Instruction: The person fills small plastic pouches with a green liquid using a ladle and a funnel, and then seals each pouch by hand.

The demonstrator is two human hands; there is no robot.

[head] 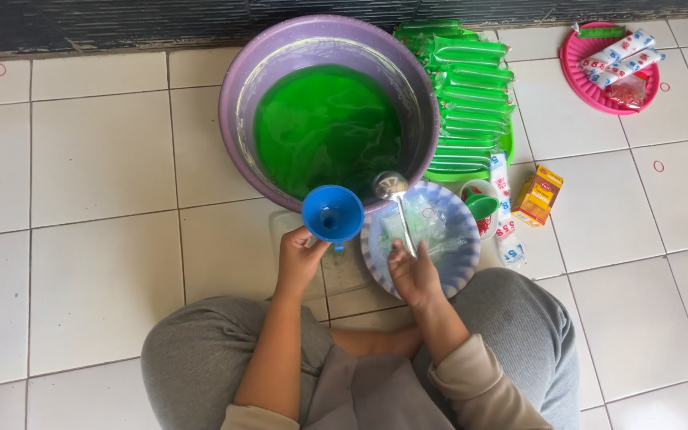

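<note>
- Two hands worked over the tiled floor point(105, 271).
- The left hand point(298, 259) had its grip clamped on a blue funnel point(333, 213).
- The right hand point(412, 275) was closed on a metal ladle point(396, 203), beside the funnel.
- Just beyond both grips stood a purple basin point(280, 56) of green liquid point(324, 131).

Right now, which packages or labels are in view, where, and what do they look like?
Small carton: on the floor right of the purple basin, boxy, yellow and orange.
White sachets: on the pink tray top right, long, red and blue print.
White sachets: floor, right of the patterned bowl, same look.
Green filled tubes: stacked right of the basin, unlabelled.
</note>
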